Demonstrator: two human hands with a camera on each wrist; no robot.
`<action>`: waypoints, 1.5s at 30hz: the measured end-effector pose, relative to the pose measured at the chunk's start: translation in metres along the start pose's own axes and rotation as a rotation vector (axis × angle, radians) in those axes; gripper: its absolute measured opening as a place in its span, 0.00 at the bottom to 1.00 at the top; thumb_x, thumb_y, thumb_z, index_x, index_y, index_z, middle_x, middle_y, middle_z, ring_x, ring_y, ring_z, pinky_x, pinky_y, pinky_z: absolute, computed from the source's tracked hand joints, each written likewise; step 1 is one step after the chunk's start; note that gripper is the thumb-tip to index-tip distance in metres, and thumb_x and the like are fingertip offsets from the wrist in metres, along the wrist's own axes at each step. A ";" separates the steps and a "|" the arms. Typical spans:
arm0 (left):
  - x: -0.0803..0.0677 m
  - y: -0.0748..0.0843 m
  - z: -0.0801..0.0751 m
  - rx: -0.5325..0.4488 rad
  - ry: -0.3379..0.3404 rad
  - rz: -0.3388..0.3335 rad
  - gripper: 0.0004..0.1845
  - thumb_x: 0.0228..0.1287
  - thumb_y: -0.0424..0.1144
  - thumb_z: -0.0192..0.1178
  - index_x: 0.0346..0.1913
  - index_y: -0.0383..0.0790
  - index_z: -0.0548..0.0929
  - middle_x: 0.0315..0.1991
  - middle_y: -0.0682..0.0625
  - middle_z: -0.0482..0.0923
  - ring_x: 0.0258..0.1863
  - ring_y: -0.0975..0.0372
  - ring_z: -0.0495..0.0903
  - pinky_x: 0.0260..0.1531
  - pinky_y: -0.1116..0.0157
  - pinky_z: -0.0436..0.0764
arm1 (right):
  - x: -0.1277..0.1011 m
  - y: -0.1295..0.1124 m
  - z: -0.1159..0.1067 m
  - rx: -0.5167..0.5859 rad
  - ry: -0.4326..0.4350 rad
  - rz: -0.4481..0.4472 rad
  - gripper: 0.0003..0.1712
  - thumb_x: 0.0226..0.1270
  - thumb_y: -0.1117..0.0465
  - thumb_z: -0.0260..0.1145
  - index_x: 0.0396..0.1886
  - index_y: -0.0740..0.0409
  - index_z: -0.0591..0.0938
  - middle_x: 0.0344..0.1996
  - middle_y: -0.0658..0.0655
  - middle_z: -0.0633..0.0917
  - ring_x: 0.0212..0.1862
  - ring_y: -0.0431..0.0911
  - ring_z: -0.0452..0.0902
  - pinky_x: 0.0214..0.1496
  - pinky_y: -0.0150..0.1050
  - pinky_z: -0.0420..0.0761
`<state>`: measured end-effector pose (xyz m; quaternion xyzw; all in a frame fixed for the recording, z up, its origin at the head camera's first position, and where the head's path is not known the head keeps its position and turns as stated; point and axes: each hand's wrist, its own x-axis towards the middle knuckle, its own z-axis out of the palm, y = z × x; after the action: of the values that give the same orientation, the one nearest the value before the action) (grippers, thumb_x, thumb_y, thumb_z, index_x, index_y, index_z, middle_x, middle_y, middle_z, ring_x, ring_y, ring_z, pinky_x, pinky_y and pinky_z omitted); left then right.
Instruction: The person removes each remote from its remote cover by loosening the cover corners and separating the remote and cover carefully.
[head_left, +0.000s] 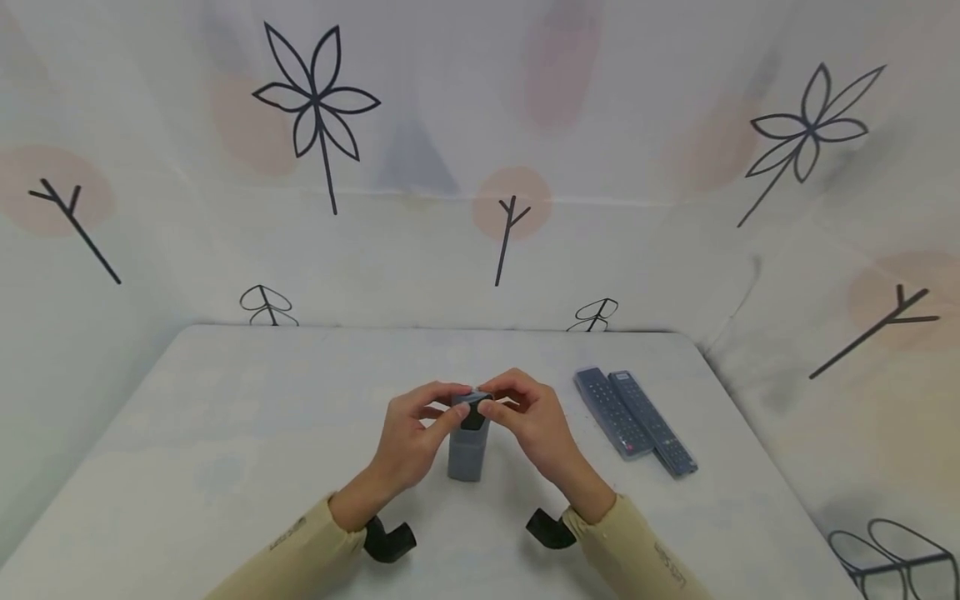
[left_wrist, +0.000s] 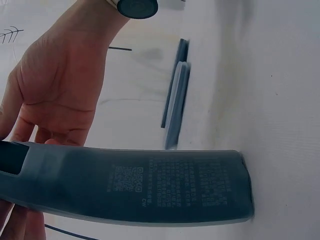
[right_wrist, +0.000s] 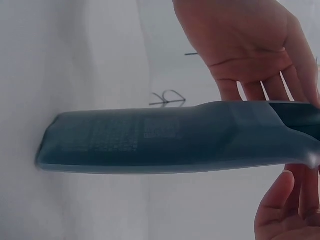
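You get soft, even, bright light with no glare; only faint shadows lie under the hands on the counter (head_left: pixel 225 433). Your head view bows outward at the edges. Both wrist views look hazy, pale and slightly blurred up close.

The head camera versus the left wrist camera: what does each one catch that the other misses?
Only the head view shows both hands, the left hand and right hand, pinching the top of the upright remote in a grey sleeve, plus the whole table. Only the left wrist view shows the printed label and code square on the sleeve. Both show the two spare remotes lying side by side.
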<state>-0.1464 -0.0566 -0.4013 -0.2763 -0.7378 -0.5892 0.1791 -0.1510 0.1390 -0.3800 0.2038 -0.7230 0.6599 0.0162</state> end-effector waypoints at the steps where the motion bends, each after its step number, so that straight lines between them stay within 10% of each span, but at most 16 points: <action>1: 0.000 0.000 0.000 0.003 -0.004 -0.004 0.10 0.69 0.33 0.63 0.50 0.42 0.85 0.44 0.54 0.86 0.42 0.61 0.82 0.37 0.60 0.83 | 0.000 0.000 0.000 -0.003 0.002 -0.002 0.10 0.66 0.65 0.70 0.46 0.61 0.84 0.42 0.59 0.82 0.48 0.53 0.78 0.51 0.43 0.81; 45: 0.002 -0.005 -0.001 -0.019 -0.044 -0.049 0.12 0.72 0.33 0.58 0.55 0.40 0.84 0.48 0.51 0.85 0.45 0.59 0.81 0.39 0.60 0.81 | 0.004 0.006 -0.001 0.034 0.006 -0.024 0.08 0.66 0.68 0.69 0.43 0.66 0.82 0.40 0.60 0.80 0.44 0.49 0.78 0.49 0.40 0.82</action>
<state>-0.1514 -0.0579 -0.4034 -0.2727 -0.7424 -0.5943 0.1459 -0.1569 0.1395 -0.3847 0.2108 -0.7091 0.6725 0.0227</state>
